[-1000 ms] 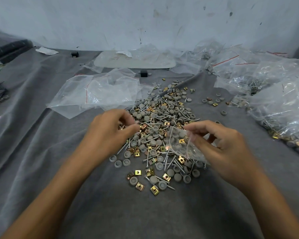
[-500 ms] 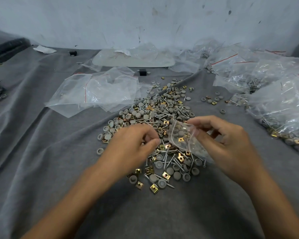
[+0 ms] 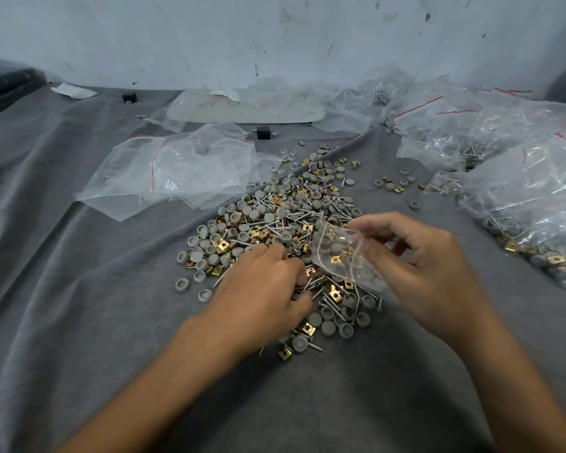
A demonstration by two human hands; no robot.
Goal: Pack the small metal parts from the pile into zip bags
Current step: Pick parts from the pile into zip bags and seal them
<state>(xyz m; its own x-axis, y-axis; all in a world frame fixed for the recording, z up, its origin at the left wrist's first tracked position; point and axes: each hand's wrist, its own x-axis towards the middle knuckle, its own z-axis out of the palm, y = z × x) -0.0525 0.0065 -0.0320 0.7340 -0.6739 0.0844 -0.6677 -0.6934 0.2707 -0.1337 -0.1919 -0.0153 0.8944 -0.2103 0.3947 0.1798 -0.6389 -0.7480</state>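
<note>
The pile (image 3: 275,220) of grey caps, screws and brass-coloured square clips lies on the grey-clothed tabletop (image 3: 79,289). The left hand (image 3: 262,289) rests on the pile's near edge, fingers curled down into the parts. Whether its grip holds any, I cannot tell. At the pile's right edge the right hand (image 3: 428,266) pinches a small zip bag (image 3: 337,253) with some parts inside. Empty bags (image 3: 177,171) lie beyond the pile.

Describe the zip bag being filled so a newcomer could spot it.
Find the pile of parts in the middle of the grey cloth. At its right edge the right hand pinches a small clear zip bag. Unlike the flat empty bags behind and the stuffed bags far right, it is lifted and holds few parts.
</note>
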